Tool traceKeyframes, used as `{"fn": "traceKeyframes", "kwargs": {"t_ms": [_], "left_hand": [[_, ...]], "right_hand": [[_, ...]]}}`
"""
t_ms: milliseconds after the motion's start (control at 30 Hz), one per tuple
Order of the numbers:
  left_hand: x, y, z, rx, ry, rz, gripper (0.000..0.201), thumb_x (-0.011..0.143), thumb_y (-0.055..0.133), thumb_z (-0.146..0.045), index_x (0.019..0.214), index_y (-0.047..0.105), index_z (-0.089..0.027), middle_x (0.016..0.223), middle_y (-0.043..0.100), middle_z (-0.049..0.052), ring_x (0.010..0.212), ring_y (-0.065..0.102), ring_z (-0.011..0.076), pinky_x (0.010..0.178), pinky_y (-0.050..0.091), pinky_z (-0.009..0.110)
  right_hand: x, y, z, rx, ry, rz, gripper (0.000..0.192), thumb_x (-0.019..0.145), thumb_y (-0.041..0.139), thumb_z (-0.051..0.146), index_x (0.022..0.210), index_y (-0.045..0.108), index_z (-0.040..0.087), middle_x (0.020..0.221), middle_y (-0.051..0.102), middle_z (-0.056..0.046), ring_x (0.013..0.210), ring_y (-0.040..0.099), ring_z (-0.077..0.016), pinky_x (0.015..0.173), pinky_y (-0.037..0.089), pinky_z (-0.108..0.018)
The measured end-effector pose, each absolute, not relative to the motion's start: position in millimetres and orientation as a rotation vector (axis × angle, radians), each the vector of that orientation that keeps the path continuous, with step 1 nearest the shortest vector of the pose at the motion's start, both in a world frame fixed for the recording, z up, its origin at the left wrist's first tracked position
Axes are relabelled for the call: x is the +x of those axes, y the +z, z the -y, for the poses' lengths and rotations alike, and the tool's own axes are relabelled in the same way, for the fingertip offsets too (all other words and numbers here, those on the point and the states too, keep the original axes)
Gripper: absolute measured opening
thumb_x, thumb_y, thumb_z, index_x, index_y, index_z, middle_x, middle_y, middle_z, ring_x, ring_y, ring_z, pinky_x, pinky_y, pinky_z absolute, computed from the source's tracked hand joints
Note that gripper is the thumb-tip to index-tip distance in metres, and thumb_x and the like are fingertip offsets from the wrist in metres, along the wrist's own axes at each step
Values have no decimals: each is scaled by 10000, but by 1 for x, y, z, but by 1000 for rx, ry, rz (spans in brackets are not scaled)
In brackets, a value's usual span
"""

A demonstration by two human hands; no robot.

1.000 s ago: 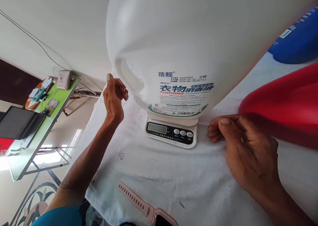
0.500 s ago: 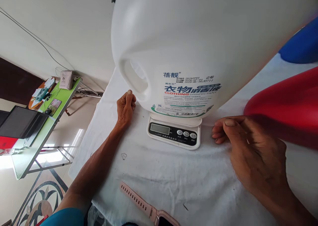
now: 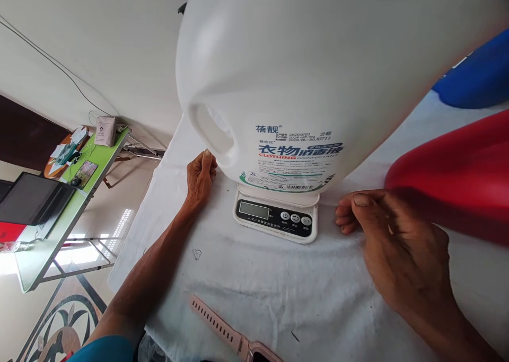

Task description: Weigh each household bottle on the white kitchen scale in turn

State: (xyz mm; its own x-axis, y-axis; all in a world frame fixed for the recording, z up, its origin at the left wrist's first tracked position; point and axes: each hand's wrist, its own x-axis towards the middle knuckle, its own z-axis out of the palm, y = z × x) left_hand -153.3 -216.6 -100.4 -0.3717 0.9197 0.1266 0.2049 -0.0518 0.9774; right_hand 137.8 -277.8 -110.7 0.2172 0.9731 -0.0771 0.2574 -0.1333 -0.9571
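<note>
A big white jug of clothing disinfectant (image 3: pixel 294 76) stands on a small white kitchen scale (image 3: pixel 275 235). The scale's display looks blank. Just left of the jug, below its handle opening, my left hand (image 3: pixel 201 176) rests on the cloth in a loose fist, thumb on top. To the right of the scale lies my right hand (image 3: pixel 401 245), fingers curled in and thumb pressed against the index finger. Nothing shows in either hand, and neither grips the jug. A pink smartwatch (image 3: pixel 222 322) is on the cloth in front.
A red container (image 3: pixel 457 176) and a blue container (image 3: pixel 477 81) stand on the right of the white cloth (image 3: pixel 234 277). Away to the left is a green table (image 3: pixel 91 176) with a laptop (image 3: pixel 34 197), a phone, a mouse and a tissue pack.
The view has shifted slightly, so the jug and scale sit a little lower and further left. Both hands keep their pose, and nothing has been taken hold of or let go.
</note>
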Motion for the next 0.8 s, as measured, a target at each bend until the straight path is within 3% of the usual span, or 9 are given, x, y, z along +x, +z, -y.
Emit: {"fn": "traceKeyframes", "kwargs": {"t_ms": [433, 633, 800], "left_hand": [[-161, -89, 214, 1219, 1614, -1521, 655, 982, 592, -767, 648, 564, -204, 614, 480, -4, 523, 446, 108, 505, 378, 272], [-153, -42, 217, 1356, 1771, -1464, 623, 970, 517, -828, 830, 647, -235, 820, 629, 48, 729, 585, 167, 668, 525, 298], [-133, -4, 215, 1563, 1791, -1274, 661, 936, 485, -893, 1026, 679, -268, 1031, 693, 84, 991, 671, 249, 779, 550, 350]], "right_hand": [[137, -109, 278, -1584, 999, 1193, 474, 920, 606, 718, 805, 663, 262, 788, 694, -14, 680, 624, -190, 679, 541, -337], [136, -102, 277, -1586, 1030, 1200, 483, 889, 596, 730, 792, 666, 263, 762, 697, -29, 676, 633, -208, 680, 557, -351], [135, -98, 277, -1614, 1095, 1174, 533, 833, 586, 784, 800, 672, 258, 767, 701, -51, 698, 635, -229, 704, 573, -373]]}}
